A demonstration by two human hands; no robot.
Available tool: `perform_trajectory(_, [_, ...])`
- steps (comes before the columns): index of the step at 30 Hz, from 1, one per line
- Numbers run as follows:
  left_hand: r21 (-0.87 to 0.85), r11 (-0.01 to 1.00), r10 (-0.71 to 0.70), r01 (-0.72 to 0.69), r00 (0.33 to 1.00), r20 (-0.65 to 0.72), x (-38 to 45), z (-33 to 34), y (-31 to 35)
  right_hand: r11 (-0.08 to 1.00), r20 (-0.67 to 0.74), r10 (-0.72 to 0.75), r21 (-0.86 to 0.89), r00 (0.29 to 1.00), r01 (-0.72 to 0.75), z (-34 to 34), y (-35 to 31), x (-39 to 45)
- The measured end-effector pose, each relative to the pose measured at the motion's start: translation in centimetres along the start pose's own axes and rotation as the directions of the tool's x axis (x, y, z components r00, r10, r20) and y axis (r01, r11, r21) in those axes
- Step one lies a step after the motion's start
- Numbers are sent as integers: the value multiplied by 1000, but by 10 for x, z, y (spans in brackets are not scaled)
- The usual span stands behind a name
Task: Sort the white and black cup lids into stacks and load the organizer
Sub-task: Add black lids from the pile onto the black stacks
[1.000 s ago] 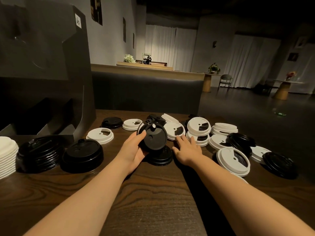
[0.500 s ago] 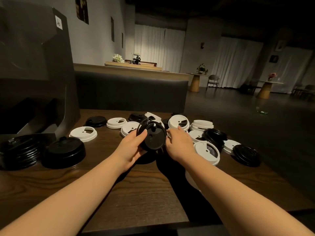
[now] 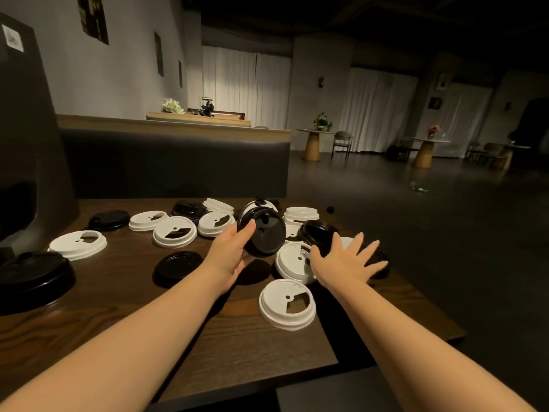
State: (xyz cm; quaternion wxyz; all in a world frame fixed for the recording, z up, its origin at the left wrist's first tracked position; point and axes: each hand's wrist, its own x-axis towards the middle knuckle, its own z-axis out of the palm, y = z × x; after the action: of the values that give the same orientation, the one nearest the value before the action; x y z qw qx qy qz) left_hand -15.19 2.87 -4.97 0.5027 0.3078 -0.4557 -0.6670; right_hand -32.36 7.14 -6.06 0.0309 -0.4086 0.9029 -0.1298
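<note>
My left hand (image 3: 230,252) grips a short stack of black lids (image 3: 263,233), held tilted on edge above the table. My right hand (image 3: 346,261) is spread flat with straight fingers over a black lid (image 3: 378,260) at the table's right edge. White lids (image 3: 286,303) and black lids (image 3: 178,264) lie scattered across the wooden table (image 3: 118,322). One white lid (image 3: 294,261) sits between my hands. A black stack (image 3: 32,275) stands at the left. The dark organizer (image 3: 26,144) rises at the far left, partly cut off.
A dark padded bench back (image 3: 178,162) runs behind the table. The table's right edge lies just past my right hand, with open dark floor beyond. More white lids (image 3: 77,243) and a black lid (image 3: 108,220) lie near the organizer.
My right hand left the held black stack and swung right, spreading over a black lid near the table edge. My view turned right; the left hand keeps gripping the stack.
</note>
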Motion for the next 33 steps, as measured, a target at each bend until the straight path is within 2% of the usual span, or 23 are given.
perform_trajectory(2, [-3, 1000, 11, -11, 1000, -5, 4, 5, -3, 997, 61, 72, 16, 996, -73, 1, 11, 5])
perform_trajectory(4, [-16, 1000, 15, -15, 1000, -25, 8, 7, -6, 996, 120, 74, 39, 990, -80, 4, 16, 6])
perform_trajectory(7, [-65, 997, 32, -37, 997, -71, 14, 5, -5, 998, 98, -69, 19, 993, 67, 8, 9, -3])
perform_trajectory(9, [-57, 996, 65, -70, 993, -94, 17, 2, -3, 984, 38, -174, 47, 984, 173, 8, -2, -15])
perform_trajectory(11, [-27, 994, 99, -102, 989, -112, 20, -1, 0, 963, -84, -238, 112, 968, 247, 6, -9, -19])
perform_trajectory(13, [-23, 992, 120, -124, 985, -121, 23, -5, 1, 940, -260, -267, 143, 928, 310, 5, -11, -11])
perform_trajectory(15, [-36, 991, 122, -127, 985, -122, 25, -10, -1, 929, -312, -262, 173, 913, 326, 6, -12, 4])
perform_trajectory(18, [-70, 993, 88, -97, 989, -121, 28, -16, -9, 941, -166, -214, 228, 963, 248, 9, -20, 25])
perform_trajectory(23, [-119, 988, 88, -100, 991, -102, 33, -24, -7, 949, 21, -146, 285, 989, 134, 17, -37, 54])
perform_trajectory(28, [-179, 980, 68, -92, 989, -134, 37, -33, -3, 935, -18, -75, 346, 997, 76, 19, -42, 60])
perform_trajectory(33, [-207, 974, 62, -91, 988, -138, 38, -35, 0, 869, -83, -136, 468, 987, 159, 20, -45, 55])
